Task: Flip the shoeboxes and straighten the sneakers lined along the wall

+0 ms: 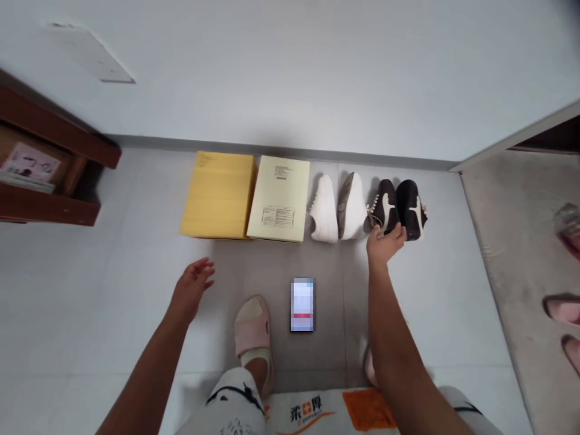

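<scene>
Smooth, matt card is shown by the yellow box (pixel 217 193) and the pale box (pixel 279 193). The white shoes (pixel 325 208) are finished in smooth, leather-like material; the dark shoes (pixel 406 199) are covered in a matt, softer-looking upper with smooth pale overlays. The floor (pixel 136 266) is laid in smooth, faintly shiny tile, the wall (pixel 290 72) is coated in matt paint, and the furniture (pixel 45 124) is built of dark wood. The slipper (pixel 251 336) is moulded in matt, rubbery plastic; the trousers (pixel 231 408) are sewn from printed cloth
</scene>
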The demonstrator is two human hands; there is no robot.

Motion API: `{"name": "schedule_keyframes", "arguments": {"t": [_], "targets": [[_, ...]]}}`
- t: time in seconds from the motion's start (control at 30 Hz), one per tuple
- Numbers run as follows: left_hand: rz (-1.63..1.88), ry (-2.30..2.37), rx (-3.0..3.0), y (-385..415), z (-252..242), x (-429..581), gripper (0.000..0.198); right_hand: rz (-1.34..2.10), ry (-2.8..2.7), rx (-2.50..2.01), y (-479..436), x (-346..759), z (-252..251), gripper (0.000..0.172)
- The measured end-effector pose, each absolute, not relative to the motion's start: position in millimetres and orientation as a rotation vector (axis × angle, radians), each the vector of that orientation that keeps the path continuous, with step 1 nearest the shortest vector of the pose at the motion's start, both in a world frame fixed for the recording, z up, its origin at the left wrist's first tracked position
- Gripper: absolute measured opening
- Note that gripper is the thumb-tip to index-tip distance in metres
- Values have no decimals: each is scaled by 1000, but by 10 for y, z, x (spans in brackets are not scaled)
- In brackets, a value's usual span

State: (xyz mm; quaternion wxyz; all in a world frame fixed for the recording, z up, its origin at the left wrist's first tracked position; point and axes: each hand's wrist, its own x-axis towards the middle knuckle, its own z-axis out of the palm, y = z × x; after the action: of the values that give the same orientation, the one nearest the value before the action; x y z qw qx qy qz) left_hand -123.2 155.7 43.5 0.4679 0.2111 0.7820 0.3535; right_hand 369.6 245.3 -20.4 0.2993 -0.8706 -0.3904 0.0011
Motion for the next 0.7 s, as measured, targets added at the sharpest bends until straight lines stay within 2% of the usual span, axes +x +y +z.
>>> {"name": "schedule_keyframes", "arguments": {"t": [0.07,0.17,0.27,0.37,0.47,0.7], "targets": [[960,2097,509,1732,276,-1417,51,2,-1177,-2150,2423,3225,-132,62],[1032,2355,599,2184,92,-1617,69,210,-1499,-1958,2414,2287,-62,53],[1031,2337,718,2649,0,-1709,79,426,-1938,-1836,2465,1560,-89,53],[966,2232,782,2880,-29,-1755,69,467,-2251,-1755,2516,1397,-185,62],[908,2189,767,2844,-34,-1773,55,407,-2397,-1726,2519,1608,-259,63],[949,2162,752,2562,-90,-1641,57,324,-2501,-1670,2523,1954,-262,61]]}}
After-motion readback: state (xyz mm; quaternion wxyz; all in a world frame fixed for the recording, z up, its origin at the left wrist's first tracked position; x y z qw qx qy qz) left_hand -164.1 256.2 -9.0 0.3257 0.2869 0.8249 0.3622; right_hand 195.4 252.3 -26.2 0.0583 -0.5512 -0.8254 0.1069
